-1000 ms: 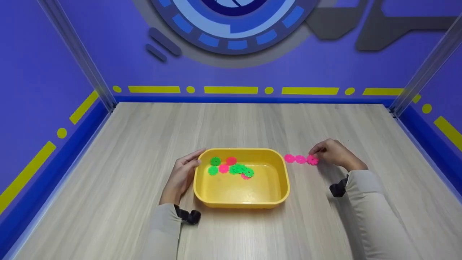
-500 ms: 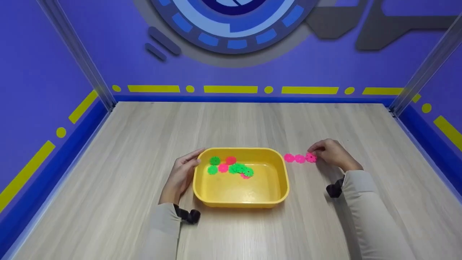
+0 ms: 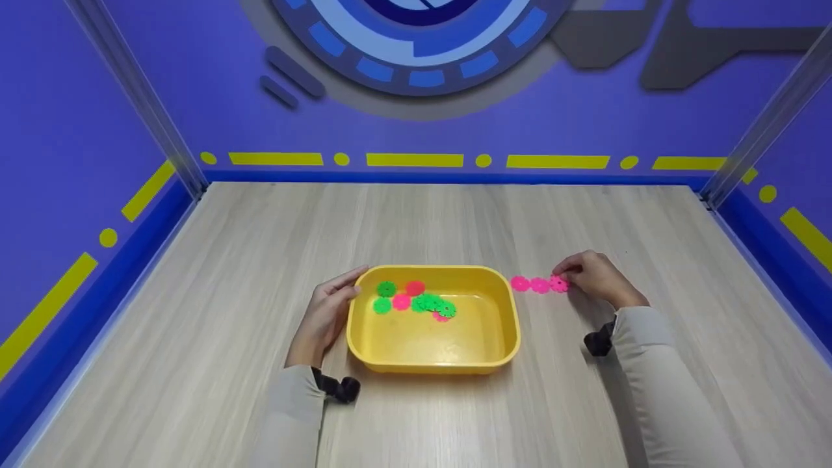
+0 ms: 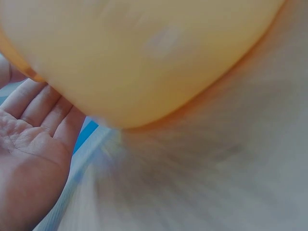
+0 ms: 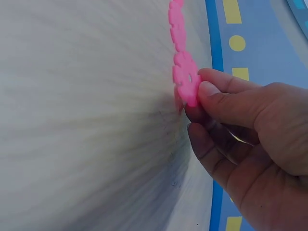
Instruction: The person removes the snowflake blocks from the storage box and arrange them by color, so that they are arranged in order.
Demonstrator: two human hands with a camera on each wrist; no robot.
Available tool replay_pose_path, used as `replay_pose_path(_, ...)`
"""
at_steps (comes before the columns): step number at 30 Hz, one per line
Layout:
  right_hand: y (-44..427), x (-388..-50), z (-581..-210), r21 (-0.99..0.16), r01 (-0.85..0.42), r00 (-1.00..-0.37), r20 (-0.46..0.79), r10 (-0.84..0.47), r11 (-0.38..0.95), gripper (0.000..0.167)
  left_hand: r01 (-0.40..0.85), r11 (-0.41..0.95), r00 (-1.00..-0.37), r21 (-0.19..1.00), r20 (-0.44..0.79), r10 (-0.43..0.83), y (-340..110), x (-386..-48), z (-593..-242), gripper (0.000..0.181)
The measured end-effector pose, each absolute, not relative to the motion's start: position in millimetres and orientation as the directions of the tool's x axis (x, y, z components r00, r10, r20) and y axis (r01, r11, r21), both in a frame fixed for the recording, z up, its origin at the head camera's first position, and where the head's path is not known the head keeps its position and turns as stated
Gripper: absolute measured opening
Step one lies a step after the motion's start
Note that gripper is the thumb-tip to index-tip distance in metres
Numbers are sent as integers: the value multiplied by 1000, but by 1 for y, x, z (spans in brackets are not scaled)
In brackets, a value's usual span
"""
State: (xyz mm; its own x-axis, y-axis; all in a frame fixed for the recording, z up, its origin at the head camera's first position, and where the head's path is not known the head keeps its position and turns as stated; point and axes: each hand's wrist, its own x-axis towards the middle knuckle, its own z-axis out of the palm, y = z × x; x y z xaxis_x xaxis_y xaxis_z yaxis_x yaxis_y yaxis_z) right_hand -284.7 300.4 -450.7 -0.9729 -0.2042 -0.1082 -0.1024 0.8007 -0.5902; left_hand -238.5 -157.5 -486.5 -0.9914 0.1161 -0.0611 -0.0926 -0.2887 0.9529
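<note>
The left hand (image 3: 325,318) grips the left wall of a yellow tub (image 3: 433,369), thumb at the rim; in the left wrist view its fingers lie along the outside of the tub (image 4: 159,72). Right of the tub, three pink notched discs lie in a row: one by the rim (image 3: 520,284), a middle one (image 3: 539,285) and an end one (image 3: 559,283). The right hand (image 3: 601,279) pinches that end disc (image 5: 186,79) between thumb and finger, as the right wrist view shows.
Inside the tub, toward the back left, lie several green discs (image 3: 386,289) and some pink or red ones (image 3: 415,288), partly overlapping. The wooden table (image 3: 260,227) is bounded by a blue back wall (image 3: 422,140) and side walls.
The right hand and forearm have shifted slightly left, with the end disc moving a little left toward the middle one. The left hand keeps its grip on the tub.
</note>
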Motion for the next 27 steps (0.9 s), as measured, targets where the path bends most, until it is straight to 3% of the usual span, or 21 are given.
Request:
replay_pose_path(6, 301, -284, -450, -594, -62, -973, -143, -181, 802, 21, -86, -301, -992, 950, -52, 119, -157, -238, -485, 48)
replay_pose_path(14, 301, -282, -451, -591, -118, -972, -98, -216, 798, 20, -76, -294, -990, 953, -37, 136, -158, -237, -487, 46)
replay_pose_path(27, 297, -283, -449, -582, -48, -972, -160, -172, 812, 22, -91, -307, -990, 947, -54, 127, -157, -239, -486, 47)
